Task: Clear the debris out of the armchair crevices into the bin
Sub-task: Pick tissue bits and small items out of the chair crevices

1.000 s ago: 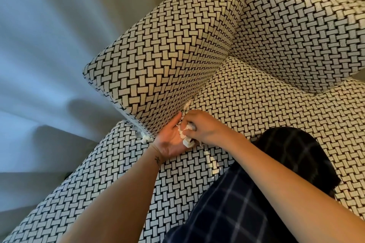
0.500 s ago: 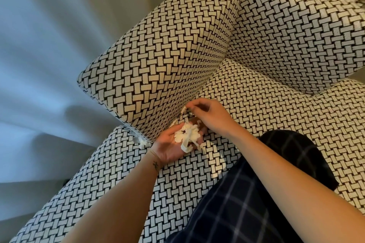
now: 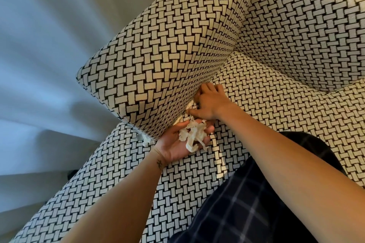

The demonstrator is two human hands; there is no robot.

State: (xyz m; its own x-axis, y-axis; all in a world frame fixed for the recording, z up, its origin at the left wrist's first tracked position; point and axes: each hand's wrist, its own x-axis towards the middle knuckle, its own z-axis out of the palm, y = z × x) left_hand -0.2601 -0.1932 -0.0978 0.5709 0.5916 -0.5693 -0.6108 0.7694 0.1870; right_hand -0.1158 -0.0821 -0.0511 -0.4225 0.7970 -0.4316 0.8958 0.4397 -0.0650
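Now the person leans over the armchair point(image 3: 306, 25) and works at the crack point(image 3: 218, 71) where the armrest point(image 3: 162, 61) meets the seat cushion point(image 3: 276, 108). The left hand point(image 3: 175, 146) lies palm up on the seat, right by the crack, like a little bowl. Its fingers are loose and only a bit bent, and a heap of white paper scraps point(image 3: 192, 134) sits in it. The right hand point(image 3: 210, 101) is just above it, with its fingertips pushed against the crack. The tips are hidden by the cloth, so I cannot tell if they have pinched a bit or hold nothing at all.

I think the job here is to fish bits out and drop them on the heap. To do it well, the fingers should slide along deep in the crack, not just poke at one spot. They should pull each bit out slowly so it does not tear or slip back down. The bowl hand should be flat and close under the picking hand, so nothing falls. The heap looks full and light, so a quick tilt could spill it.

One more white scrap point(image 3: 145, 139) pokes out at the front bottom corner of the armrest, near the left wrist. It will need picking too. I cannot see the bin from here, so the heap has to be carried to it.
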